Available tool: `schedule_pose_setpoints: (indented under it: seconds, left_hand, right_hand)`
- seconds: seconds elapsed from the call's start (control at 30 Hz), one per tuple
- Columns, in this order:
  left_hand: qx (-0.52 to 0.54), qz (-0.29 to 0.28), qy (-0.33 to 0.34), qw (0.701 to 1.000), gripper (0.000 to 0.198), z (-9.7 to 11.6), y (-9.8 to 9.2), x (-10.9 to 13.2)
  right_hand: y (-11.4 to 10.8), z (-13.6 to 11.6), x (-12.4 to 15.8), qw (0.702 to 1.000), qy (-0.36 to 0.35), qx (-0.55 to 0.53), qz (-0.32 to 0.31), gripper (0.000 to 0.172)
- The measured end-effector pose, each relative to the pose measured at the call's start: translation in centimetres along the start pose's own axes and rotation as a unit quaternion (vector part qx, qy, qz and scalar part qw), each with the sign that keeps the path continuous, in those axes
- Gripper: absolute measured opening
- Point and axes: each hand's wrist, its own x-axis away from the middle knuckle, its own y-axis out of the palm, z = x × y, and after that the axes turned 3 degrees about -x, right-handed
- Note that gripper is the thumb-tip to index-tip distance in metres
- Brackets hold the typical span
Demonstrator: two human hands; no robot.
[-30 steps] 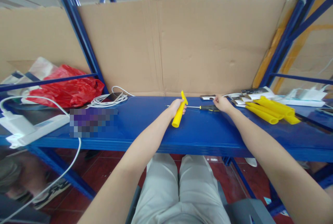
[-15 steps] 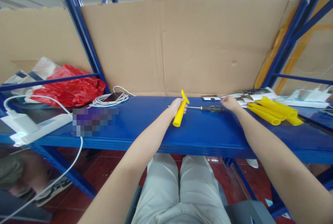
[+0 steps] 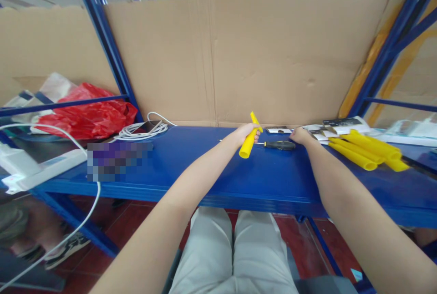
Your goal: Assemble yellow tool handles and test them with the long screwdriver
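Observation:
My left hand point(image 3: 249, 134) is wrapped round a yellow tubular piece point(image 3: 247, 147) with a crosspiece near its top, held tilted over the blue table point(image 3: 191, 162). Just right of it, a screwdriver point(image 3: 280, 145) with a black handle lies on the table, its shaft pointing left. My right hand point(image 3: 300, 135) is closed beside the handle's end; whatever its fingers hold, if anything, is too small to make out. Behind the screwdriver lies a small white and dark packet point(image 3: 278, 129).
Several yellow tubes point(image 3: 370, 148) lie at the right, near white and black boxes point(image 3: 346, 124). At the left are a coiled white cable point(image 3: 139, 131), a red plastic bag point(image 3: 90, 112) and a power strip point(image 3: 51, 171). Cardboard point(image 3: 266, 57) stands along the back.
My left hand has moved to the right with the yellow piece, closer to the screwdriver and my right hand. My right hand stays nearly where it was. The view has shifted slightly.

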Motion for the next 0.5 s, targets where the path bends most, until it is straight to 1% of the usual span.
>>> schedule_pose_setpoints:
  seconds: [0.13,0.27,0.37,0.43,0.5]
  left_hand:
    - [0.018,-0.003,0.004,1.000,0.013,-0.1,1.9,-2.2]
    - [0.051,-0.004,-0.008,0.999,0.014,-0.1,3.5,-4.4]
    - [0.072,-0.009,-0.012,0.997,0.014,-0.1,4.5,-5.7]
    - [0.077,-0.010,-0.011,0.997,0.014,-0.1,5.1,-6.5]
    - [0.080,-0.004,-0.014,0.997,0.014,-0.3,5.6,-7.2]
  right_hand:
    - [0.4,-0.2,0.1,1.000,0.009,-0.014,0.022,0.022]
    - [0.9,0.3,0.0,0.998,0.011,-0.044,0.041,0.024]
    - [1.4,1.0,-0.1,0.992,0.034,-0.079,0.088,0.028]
    - [1.6,1.5,-0.1,0.983,0.053,-0.116,0.131,0.028]
    - [1.7,1.8,-0.1,0.973,0.062,-0.156,0.159,0.027]
